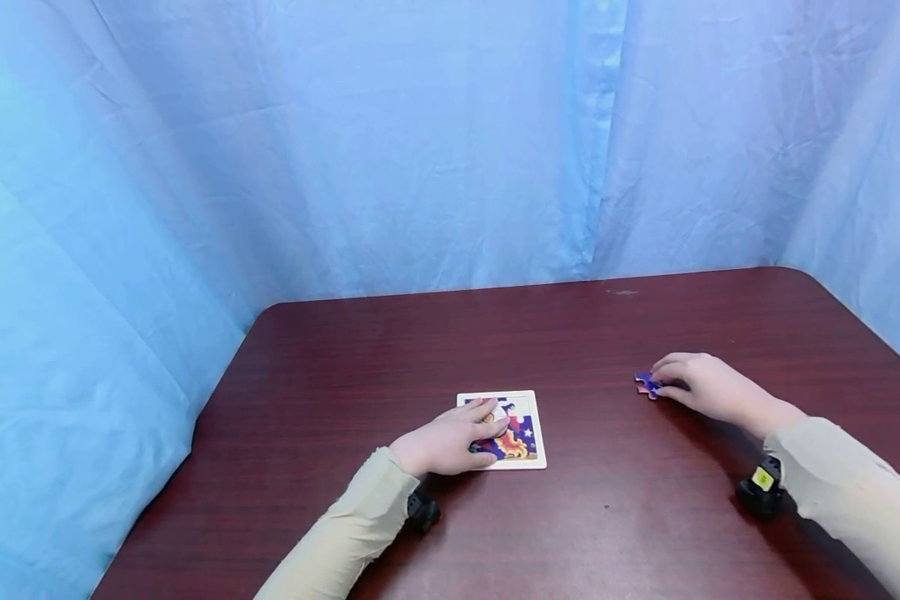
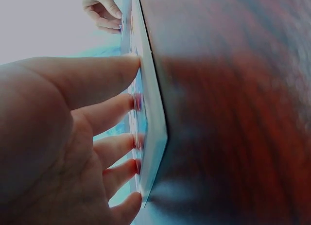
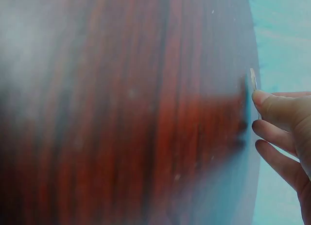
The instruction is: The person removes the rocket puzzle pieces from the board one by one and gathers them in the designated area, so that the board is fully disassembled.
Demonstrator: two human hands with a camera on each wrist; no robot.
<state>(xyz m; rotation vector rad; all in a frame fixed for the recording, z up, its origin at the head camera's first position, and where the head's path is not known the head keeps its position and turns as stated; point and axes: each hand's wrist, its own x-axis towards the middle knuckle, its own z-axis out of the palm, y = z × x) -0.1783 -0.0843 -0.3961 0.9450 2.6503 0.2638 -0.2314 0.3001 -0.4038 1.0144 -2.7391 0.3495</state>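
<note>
A square jigsaw puzzle [image 1: 527, 429] in a white frame tray [image 1: 542, 460] lies on the table, its picture partly filled with purple, yellow and red pieces. My left hand [image 1: 450, 437] rests on its left side, fingers spread and fingertips touching the surface, covering part of the picture. In the left wrist view, the fingertips of the left hand [image 2: 92, 132] press along the tray [image 2: 154, 123]. Off to the right, my right hand [image 1: 708, 387] pinches a purple puzzle piece [image 1: 647, 384] between thumb and fingers. The right wrist view shows that piece [image 3: 253, 78] edge-on, above the tabletop.
The dark red-brown wooden table [image 1: 345, 367] has rounded far corners. Light blue curtains [image 1: 420, 150] hang behind it and along both sides. A black wrist camera [image 1: 761, 492] sits under the right sleeve, another camera [image 1: 423, 510] under the left.
</note>
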